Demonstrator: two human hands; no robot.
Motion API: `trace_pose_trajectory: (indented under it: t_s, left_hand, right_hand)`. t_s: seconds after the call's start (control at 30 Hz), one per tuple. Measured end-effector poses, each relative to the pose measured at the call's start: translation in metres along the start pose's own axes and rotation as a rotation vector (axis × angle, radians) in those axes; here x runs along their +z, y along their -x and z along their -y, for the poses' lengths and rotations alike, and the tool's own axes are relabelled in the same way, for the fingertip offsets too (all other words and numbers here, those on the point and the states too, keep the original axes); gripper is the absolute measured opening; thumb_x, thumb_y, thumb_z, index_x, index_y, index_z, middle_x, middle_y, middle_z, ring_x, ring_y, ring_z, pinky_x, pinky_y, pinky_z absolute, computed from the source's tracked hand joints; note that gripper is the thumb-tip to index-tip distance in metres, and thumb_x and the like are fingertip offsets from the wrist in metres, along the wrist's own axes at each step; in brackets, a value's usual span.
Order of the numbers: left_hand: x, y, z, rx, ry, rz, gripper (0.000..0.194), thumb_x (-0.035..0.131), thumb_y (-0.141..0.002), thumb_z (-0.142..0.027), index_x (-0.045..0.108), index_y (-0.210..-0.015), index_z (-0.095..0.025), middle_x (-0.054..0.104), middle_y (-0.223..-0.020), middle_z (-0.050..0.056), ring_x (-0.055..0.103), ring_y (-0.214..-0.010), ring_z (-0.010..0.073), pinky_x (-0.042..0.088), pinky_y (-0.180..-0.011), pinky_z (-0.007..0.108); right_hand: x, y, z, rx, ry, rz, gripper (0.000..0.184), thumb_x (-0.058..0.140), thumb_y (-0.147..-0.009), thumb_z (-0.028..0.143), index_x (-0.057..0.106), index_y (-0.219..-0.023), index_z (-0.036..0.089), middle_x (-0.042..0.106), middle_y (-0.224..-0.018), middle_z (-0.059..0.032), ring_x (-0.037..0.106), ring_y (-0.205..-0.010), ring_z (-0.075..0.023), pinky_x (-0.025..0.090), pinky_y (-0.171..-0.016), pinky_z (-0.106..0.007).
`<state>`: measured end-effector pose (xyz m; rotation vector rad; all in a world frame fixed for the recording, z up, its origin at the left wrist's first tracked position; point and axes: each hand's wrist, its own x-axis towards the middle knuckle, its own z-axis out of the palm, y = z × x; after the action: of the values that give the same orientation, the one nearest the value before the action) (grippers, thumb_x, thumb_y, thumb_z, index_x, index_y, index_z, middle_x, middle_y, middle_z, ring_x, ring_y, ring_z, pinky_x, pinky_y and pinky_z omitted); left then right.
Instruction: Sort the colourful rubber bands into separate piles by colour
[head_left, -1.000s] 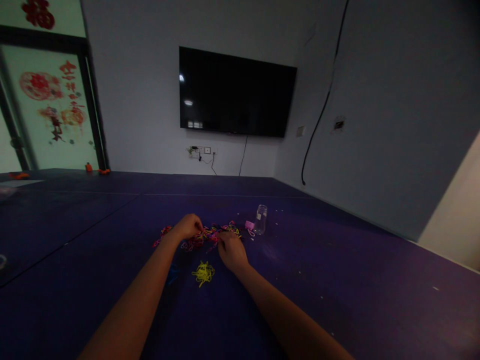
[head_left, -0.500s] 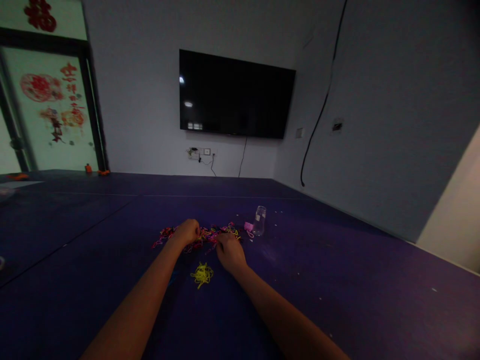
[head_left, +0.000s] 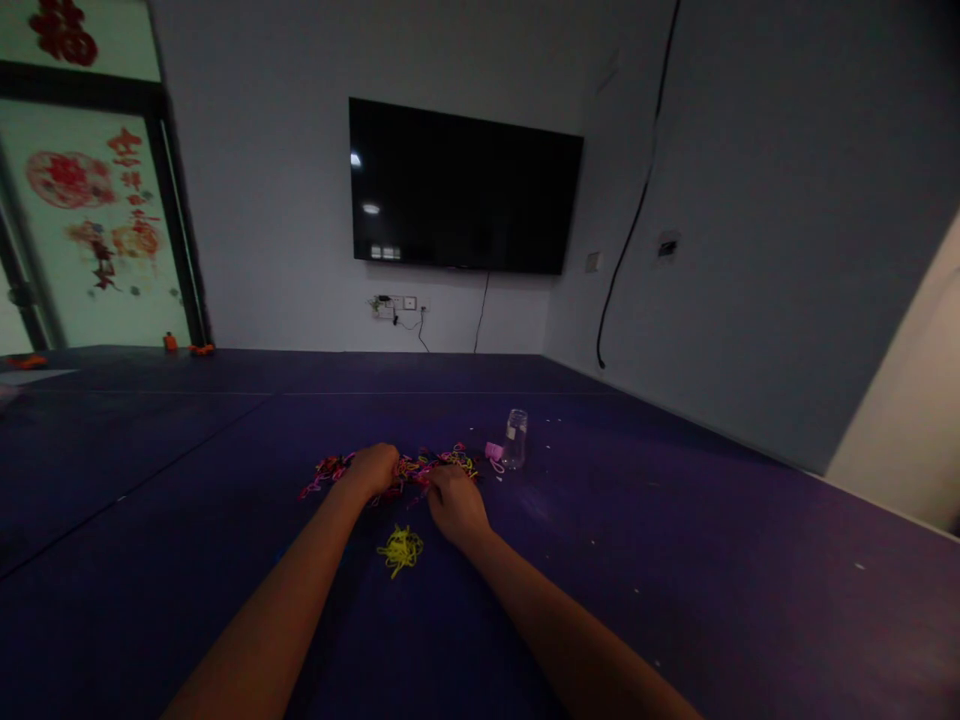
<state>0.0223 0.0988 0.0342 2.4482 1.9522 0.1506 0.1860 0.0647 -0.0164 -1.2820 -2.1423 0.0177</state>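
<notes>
Lots of snag potential imo, starting with the multicolored heap of thin bands (head_left: 319,475) on the purple surface (head_left: 675,560): loops crossed over each other, so could drag a whole clump along with one pull. Left hand (head_left: 376,467) down in the heap, fingers curled inward, tips hidden, so can't tell about any grip. Yellow tangle (head_left: 400,549) nearer the camera, between the forearms, easy to scatter with a low wrist. Right hand (head_left: 455,500) at the heap's near edge, thumb and forefinger bent close together, too small to tell about anything pinched; could lose a slippery band from a loose pinch. Pink cap (head_left: 493,452) just beside the clear bottle (head_left: 515,440), maybe knocked over by a careless knuckle. Materials-wise, same direction: skinny, elastic-looking loops, mostly reds and pinks at the left end; noodly, stringy yellow clump, loose at the edges; more mixed colors by the right hand; stubby cap with a slim loop; see-through, smooth-walled bottle, upright, with a pale patch near the neck.
</notes>
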Motion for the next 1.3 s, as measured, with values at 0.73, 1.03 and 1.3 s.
trace_pose_trajectory:
  t_s: [0.73, 1.03, 1.3]
  left_hand:
    - [-0.028, -0.004, 0.012, 0.124, 0.397, 0.058, 0.024, 0.043, -0.074, -0.012, 0.064, -0.087, -0.012, 0.07, -0.081, 0.005, 0.064, -0.073, 0.0138, 0.047, -0.061, 0.02]
    - [-0.042, 0.017, -0.012, 0.163, 0.39, 0.473, 0.019, 0.055, -0.052, -0.004, 0.067, -0.061, -0.015, 0.061, -0.049, -0.001, 0.058, -0.051, 0.0125, 0.044, -0.05, 0.02]
    - [-0.037, 0.023, -0.033, 0.135, 0.287, 0.643, 0.019, 0.059, -0.046, 0.001, 0.065, -0.051, -0.016, 0.062, -0.05, 0.0, 0.057, -0.049, 0.0143, 0.049, -0.052, 0.025]
  right_hand:
    - [0.001, 0.001, -0.002, 0.018, -0.026, -0.017, 0.031, 0.046, -0.081, 0.011, 0.068, -0.103, 0.018, 0.067, -0.105, -0.0082, 0.055, -0.105, -0.0188, 0.041, -0.09, -0.028]
    - [-0.001, 0.0, -0.002, 0.033, -0.003, 0.003, 0.033, 0.044, -0.082, 0.01, 0.067, -0.104, 0.017, 0.067, -0.105, -0.0082, 0.055, -0.104, -0.0186, 0.04, -0.09, -0.027]
    - [0.0, -0.001, -0.002, 0.035, 0.003, 0.015, 0.034, 0.042, -0.081, 0.008, 0.067, -0.102, 0.018, 0.067, -0.105, -0.0078, 0.055, -0.105, -0.0184, 0.039, -0.09, -0.027]
